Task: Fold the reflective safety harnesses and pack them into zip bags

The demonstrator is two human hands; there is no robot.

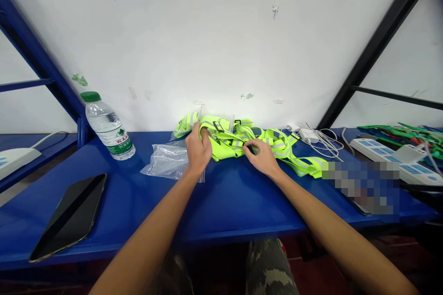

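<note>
- While the head view is followed, yellow-green straps [226, 151] are seen heaped on the blue worktop [235, 203], in front of both hands.
- A length of strap is grasped by the fingers of the left hand [199, 151], close to a black buckle [218, 126].
- The right hand [262, 156] is set at the near edge of the heap, thumb and forefinger brought close together; whether a strap is pinched there cannot be told.
- Handling and arranging of the straps is judged to be the step in hand.
- For the next move, a steady left hold and careful parting of the overlapped loops would seem to be called for.
- Beside the left hand, a clear bag [166, 161] is laid flat; farther left, a bottle [112, 131] is stood.
</note>
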